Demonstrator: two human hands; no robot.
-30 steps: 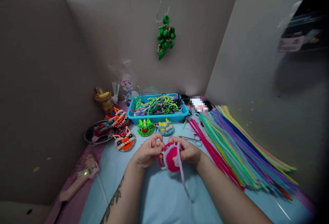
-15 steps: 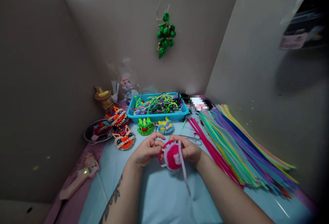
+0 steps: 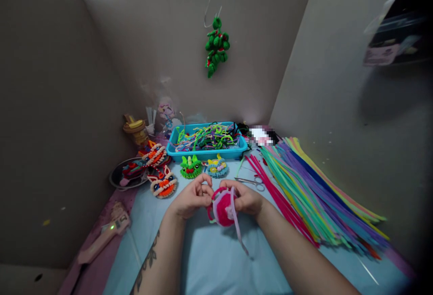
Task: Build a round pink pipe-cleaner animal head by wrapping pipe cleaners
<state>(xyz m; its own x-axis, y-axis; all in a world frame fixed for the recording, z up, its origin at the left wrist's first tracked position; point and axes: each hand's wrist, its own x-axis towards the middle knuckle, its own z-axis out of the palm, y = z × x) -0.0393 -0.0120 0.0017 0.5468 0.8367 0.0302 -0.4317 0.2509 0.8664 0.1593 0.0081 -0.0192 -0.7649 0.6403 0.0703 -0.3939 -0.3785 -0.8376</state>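
Between my hands, above the blue cloth, is a round pink and lilac pipe-cleaner piece (image 3: 223,209). A long lilac pipe cleaner (image 3: 238,232) hangs from it toward me. My right hand (image 3: 248,199) is closed around its right side, the thumb pressed near the pale centre. On the other side my left hand (image 3: 193,198) pinches the piece's left edge, fingers curled. Just beyond my hands lie a green lion-head piece (image 3: 191,167) and a blue and yellow one (image 3: 217,167). Scissors (image 3: 252,182) rest behind my right hand.
A blue tray (image 3: 206,155) of pipe-cleaner scraps stands at the back. Bundles of coloured pipe cleaners (image 3: 314,195) spread along the right. Orange lion heads (image 3: 164,184) and a pink glue gun (image 3: 104,238) lie left. A green ornament (image 3: 217,47) hangs on the back partition.
The pink and lilac piece has turned slightly and shifted a little left in my hands. The hanging lilac pipe cleaner swings left with it. Both hands keep their hold.
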